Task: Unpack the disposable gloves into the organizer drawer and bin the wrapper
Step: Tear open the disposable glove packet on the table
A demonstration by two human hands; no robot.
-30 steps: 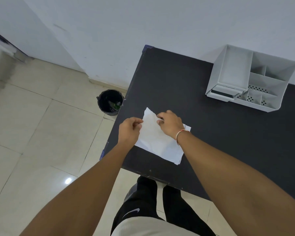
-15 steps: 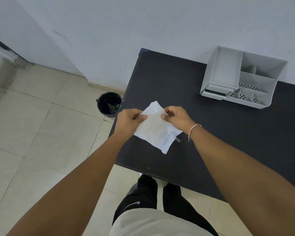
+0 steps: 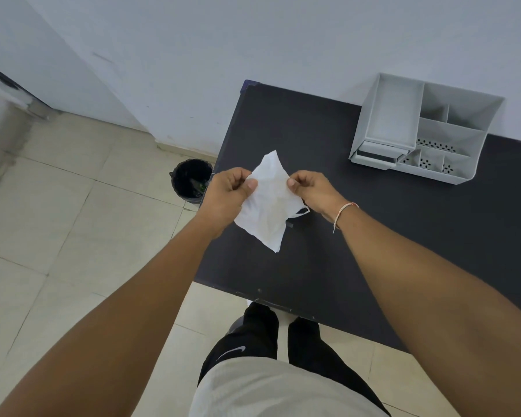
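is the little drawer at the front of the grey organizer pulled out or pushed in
Pulled out. The drawer juts forward past the front of the organizer, its dark inside showing. Whether anything lies in it cannot be told.

A single head-worn camera is looking steeply down and forward from above the person's own torso, so both forearms are reaching away from the lens. It is taking in the black table (image 3: 358, 236) ahead and to the right, the tiled floor (image 3: 57, 236) on the left, and the white wall (image 3: 253, 40) at the far edge. Wide-angle bending is curving the edges.
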